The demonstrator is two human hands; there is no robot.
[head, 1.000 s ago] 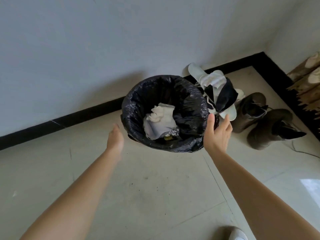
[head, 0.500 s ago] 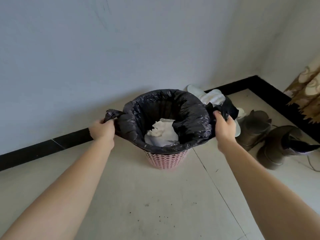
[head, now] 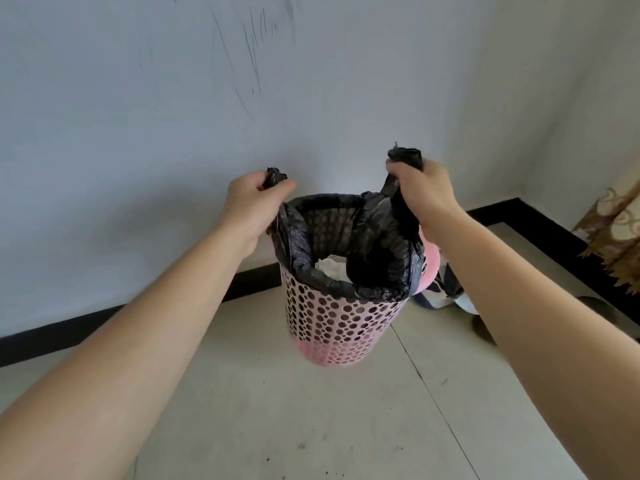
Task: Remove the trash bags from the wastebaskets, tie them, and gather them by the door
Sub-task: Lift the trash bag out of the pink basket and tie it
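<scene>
Both hands are gripping the black bag (head: 377, 258): left hand (head: 254, 199) clutching its left edge, right hand (head: 424, 192) its right, bag sitting partly inside the pink basket (head: 336, 327) by the wall (head: 138, 116).

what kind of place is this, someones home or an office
Most likely a room corner in a home. A small pink perforated wastebasket lined with a black trash bag, a tiled floor with a black baseboard, and what looks like a patterned curtain at the right edge suggest it.
</scene>
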